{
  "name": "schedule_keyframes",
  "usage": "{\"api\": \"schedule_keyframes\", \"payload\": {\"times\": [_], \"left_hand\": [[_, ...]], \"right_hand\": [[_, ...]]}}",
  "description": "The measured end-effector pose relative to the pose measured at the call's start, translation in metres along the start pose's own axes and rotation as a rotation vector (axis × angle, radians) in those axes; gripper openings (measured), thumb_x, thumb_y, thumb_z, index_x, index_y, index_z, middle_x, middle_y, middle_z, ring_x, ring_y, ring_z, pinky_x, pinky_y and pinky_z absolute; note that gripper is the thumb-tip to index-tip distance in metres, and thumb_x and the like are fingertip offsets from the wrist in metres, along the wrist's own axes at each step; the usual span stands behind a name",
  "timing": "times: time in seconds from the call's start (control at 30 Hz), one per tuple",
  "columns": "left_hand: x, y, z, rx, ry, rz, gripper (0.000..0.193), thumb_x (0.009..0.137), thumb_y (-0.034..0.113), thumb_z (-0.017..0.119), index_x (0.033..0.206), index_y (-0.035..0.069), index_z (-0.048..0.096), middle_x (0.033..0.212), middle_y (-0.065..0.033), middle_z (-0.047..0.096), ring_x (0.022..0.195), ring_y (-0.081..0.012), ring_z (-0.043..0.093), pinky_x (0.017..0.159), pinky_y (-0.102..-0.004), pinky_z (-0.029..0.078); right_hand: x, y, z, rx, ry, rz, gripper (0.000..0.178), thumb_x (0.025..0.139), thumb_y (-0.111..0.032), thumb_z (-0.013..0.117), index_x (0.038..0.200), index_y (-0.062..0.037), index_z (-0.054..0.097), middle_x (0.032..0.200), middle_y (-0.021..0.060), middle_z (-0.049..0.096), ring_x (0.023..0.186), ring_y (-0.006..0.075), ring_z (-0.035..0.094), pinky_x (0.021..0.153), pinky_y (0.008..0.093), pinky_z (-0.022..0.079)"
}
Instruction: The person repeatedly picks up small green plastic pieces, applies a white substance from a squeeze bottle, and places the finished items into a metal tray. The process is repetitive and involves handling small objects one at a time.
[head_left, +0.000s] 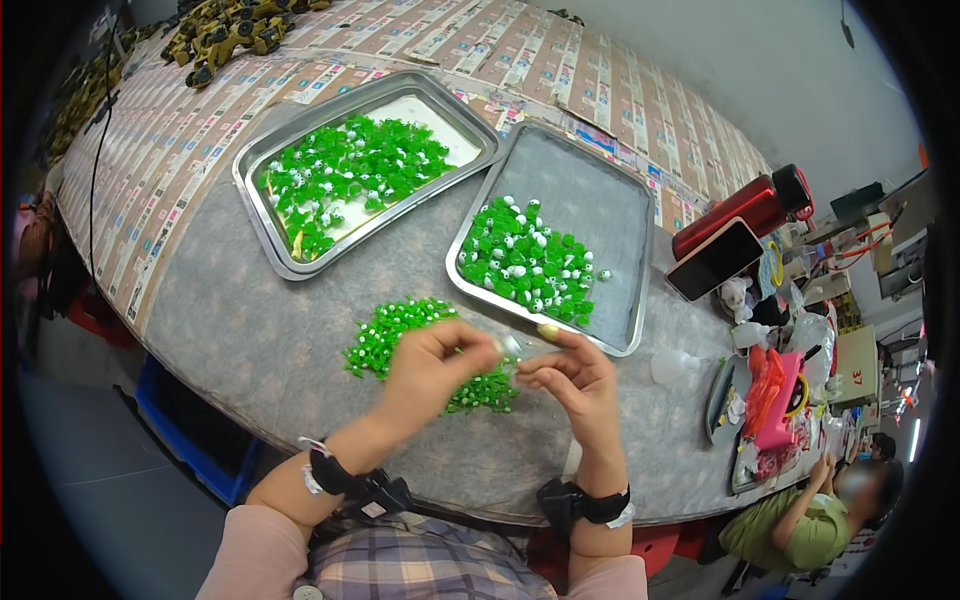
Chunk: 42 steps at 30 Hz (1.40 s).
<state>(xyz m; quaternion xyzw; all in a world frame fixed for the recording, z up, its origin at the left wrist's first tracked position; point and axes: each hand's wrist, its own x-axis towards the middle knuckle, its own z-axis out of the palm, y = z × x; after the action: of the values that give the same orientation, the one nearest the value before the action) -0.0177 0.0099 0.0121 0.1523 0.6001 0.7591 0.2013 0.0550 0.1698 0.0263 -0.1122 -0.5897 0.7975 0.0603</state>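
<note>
Above the near side of the table, my left hand (432,368) is closed in a pinch on a small white piece (510,345). Close beside it, my right hand (580,388) has its thumb and fingertips pressed together; what they hold is too small to make out. Under and behind my hands lies a loose pile of small green pieces with white ends (395,322). Beyond it, a metal tray (590,180) holds green parts with white round pieces (525,262). More green and white parts (350,165) fill much of a second metal tray (262,225) at the left.
At the right, a dark-screened phone (716,260) leans against a red bottle (740,212). Nearer stand a pink container (778,415) and plastic bags. A person in a green shirt (815,530) sits at the lower right. Yellowish toy vehicles (225,35) lie heaped at the far left.
</note>
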Motion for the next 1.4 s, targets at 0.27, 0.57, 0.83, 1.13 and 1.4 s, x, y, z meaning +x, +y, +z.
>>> {"api": "schedule_keyframes", "payload": {"times": [0.27, 0.57, 0.83, 1.13, 1.4], "left_hand": [[0.047, 0.033, -0.056, -0.891, 0.334, -0.103, 0.024, 0.082, 0.015, 0.051, 0.103, 0.002, 0.05, 0.078, -0.002, 0.055, 0.067, -0.0062, 0.053, 0.061, -0.0176, 0.049], [0.007, 0.005, -0.002, -0.577, -0.032, -0.346, 0.022, 0.083, 0.018, 0.05, 0.099, 0.003, 0.05, 0.074, -0.0011, 0.054, 0.063, -0.0076, 0.053, 0.057, -0.0203, 0.047], [-0.003, -0.007, 0.014, -0.328, -0.355, -0.489, 0.026, 0.083, 0.014, 0.05, 0.105, 0.001, 0.052, 0.086, -0.0058, 0.058, 0.069, -0.0096, 0.056, 0.062, -0.0215, 0.048], [-0.004, -0.009, 0.012, -0.354, -0.189, -0.428, 0.022, 0.081, 0.015, 0.053, 0.097, 0.0, 0.056, 0.087, -0.0084, 0.059, 0.075, -0.0118, 0.057, 0.065, -0.0239, 0.05], [-0.005, -0.011, 0.009, -0.457, -0.134, -0.353, 0.016, 0.079, 0.012, 0.055, 0.091, 0.001, 0.057, 0.077, -0.0053, 0.058, 0.068, -0.011, 0.056, 0.064, -0.0244, 0.049]], "right_hand": [[0.0, 0.003, -0.019, -1.075, -0.221, -0.175, 0.012, 0.067, -0.011, 0.062, 0.074, -0.0032, 0.056, 0.069, 0.0093, 0.053, 0.065, 0.0248, 0.051, 0.058, 0.0316, 0.042], [0.0, 0.01, -0.021, -1.168, -0.241, -0.198, 0.015, 0.064, -0.007, 0.064, 0.075, -0.0021, 0.055, 0.067, 0.0068, 0.052, 0.059, 0.0172, 0.052, 0.052, 0.0264, 0.041], [-0.007, -0.017, -0.007, -0.862, -0.121, -0.404, 0.015, 0.062, -0.003, 0.066, 0.073, -0.0041, 0.056, 0.064, 0.0037, 0.052, 0.056, 0.0142, 0.049, 0.05, 0.0242, 0.039], [-0.007, -0.021, -0.006, -1.229, 0.07, -0.827, 0.013, 0.063, -0.006, 0.064, 0.074, -0.007, 0.058, 0.065, 0.0036, 0.051, 0.061, 0.0185, 0.05, 0.053, 0.0278, 0.04], [-0.029, -0.039, -0.13, -0.65, 0.884, -0.587, 0.035, 0.075, -0.005, 0.058, 0.106, -0.0024, 0.045, 0.093, 0.0031, 0.05, 0.084, 0.013, 0.047, 0.074, 0.0257, 0.039]]}}
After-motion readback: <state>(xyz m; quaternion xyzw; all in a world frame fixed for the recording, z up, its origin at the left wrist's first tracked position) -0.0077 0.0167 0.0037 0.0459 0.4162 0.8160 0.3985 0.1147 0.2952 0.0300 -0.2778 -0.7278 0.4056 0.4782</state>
